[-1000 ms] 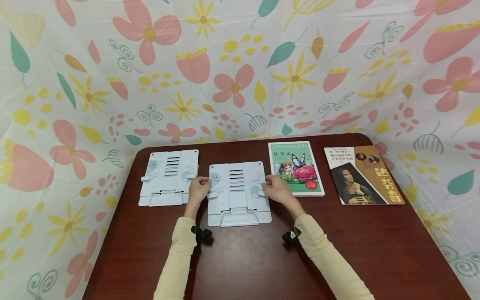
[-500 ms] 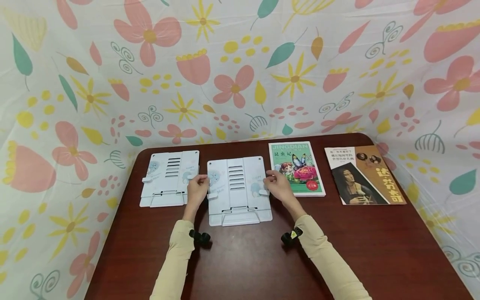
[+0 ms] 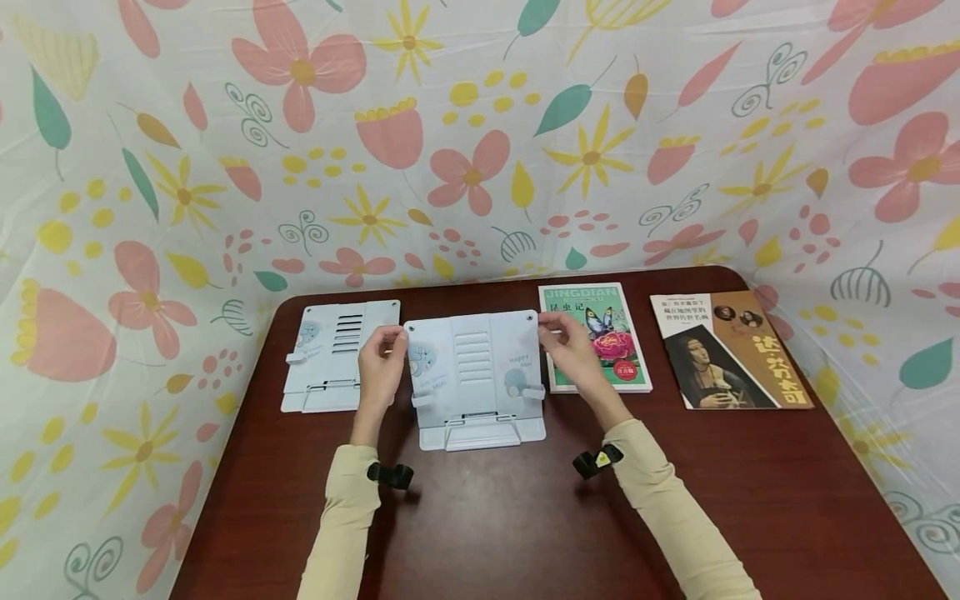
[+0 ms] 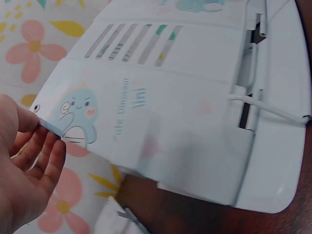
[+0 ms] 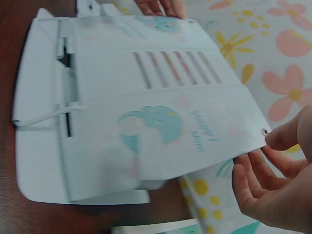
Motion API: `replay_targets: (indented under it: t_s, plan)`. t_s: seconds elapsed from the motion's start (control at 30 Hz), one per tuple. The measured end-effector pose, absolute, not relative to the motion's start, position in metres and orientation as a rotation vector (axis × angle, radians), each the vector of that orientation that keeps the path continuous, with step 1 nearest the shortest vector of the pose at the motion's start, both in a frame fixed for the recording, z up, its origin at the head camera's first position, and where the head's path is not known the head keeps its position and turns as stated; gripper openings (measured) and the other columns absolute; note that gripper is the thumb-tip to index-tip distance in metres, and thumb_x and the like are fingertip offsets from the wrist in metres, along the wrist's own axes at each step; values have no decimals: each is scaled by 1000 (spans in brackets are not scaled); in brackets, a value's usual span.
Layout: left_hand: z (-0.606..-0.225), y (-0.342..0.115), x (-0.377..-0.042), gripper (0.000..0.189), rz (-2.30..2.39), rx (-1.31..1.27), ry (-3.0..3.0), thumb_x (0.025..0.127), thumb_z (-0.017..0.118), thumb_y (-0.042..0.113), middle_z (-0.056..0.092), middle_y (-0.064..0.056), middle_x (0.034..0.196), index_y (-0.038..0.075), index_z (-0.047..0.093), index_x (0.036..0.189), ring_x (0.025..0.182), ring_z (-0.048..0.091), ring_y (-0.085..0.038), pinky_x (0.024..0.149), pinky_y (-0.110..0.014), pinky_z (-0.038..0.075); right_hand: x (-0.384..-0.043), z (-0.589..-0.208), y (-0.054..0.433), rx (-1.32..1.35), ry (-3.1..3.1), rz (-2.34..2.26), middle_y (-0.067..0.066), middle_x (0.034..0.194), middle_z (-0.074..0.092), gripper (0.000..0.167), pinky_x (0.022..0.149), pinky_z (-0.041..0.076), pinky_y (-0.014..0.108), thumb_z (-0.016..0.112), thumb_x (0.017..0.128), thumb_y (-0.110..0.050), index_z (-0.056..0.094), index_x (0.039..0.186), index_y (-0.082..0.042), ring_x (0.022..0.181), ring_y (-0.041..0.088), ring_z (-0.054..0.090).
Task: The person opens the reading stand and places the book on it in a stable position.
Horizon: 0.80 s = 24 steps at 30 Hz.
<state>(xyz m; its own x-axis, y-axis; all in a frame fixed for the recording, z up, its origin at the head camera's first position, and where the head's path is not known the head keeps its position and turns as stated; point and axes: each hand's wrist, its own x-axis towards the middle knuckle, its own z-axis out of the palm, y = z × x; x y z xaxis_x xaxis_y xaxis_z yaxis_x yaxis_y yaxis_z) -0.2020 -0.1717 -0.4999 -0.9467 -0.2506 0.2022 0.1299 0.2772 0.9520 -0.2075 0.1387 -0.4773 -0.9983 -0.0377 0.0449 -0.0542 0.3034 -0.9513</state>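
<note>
Pinching a smooth, slotted white stand (image 3: pixel 474 398) between bare fingers (image 4: pixel 56 160).

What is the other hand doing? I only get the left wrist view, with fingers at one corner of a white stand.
Observer: The right hand pinches the opposite upper corner of the white stand, thumb on top and fingers below in the right wrist view.

Visitor: Oh, so both hands share it! Is there anything to read nearby?

Observer: Yes, the head view shows a green book with a butterfly and a pink flower on its cover, partly hidden by that hand.

Visitor: Is that the only one?

Observer: No, farther to the person's right lies a brown-and-white book with a painted figure on its cover.
</note>
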Motion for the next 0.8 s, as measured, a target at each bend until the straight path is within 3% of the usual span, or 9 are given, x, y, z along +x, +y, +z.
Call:
replay_targets:
  t_s: [0.27,0.53,0.8]
  plan:
    - [-479,-175,-188,20,-1749,34,-2226,101,64,14,65,-19,98,-2,70,112,82,58,-8,71,-12,49,-201,-457,146,146,-2483,1883,19,123,62,25,82,51,20,59,102,-16,63,122,-1,108,34,66]
    - [-445,-177,-157,14,-1733,-161,-2220,97,64,0,65,-23,93,-12,67,104,81,60,-6,79,-21,52,-188,-449,151,192,-2496,1860,15,113,65,21,82,53,19,63,101,-18,65,113,-2,100,22,65]
    - [-448,-185,-146,9,-1739,-265,-2196,95,65,-4,66,-23,93,-11,68,99,81,61,-3,78,-17,51,-175,-443,158,303,-2514,1836,15,107,67,17,80,53,20,64,100,-16,66,108,-2,93,23,65]
